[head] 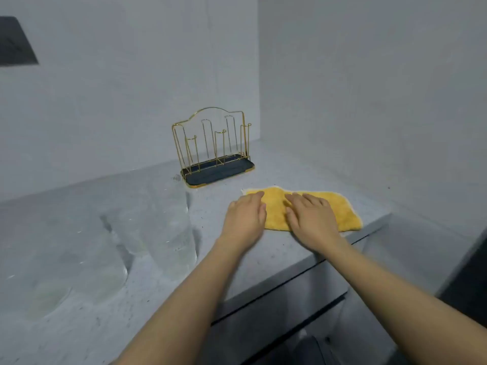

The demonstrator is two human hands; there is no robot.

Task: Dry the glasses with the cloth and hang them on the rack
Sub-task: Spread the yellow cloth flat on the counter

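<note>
A yellow cloth point(340, 206) lies flat on the grey counter point(216, 206) near its right front edge. My left hand point(245, 217) rests on the cloth's left end with relaxed fingers. My right hand point(311, 214) lies flat on the cloth's middle, fingers straight. Behind the cloth stands a gold wire rack point(210, 146) on a dark tray, with no glass on its prongs. Several clear glasses point(171, 227) stand on the counter to the left, blurred and hard to tell apart.
The counter sits in a corner between two grey walls. Its front edge runs diagonally at the lower right, with dark-edged drawers point(290, 293) below. A dark panel point(15, 43) hangs on the left wall.
</note>
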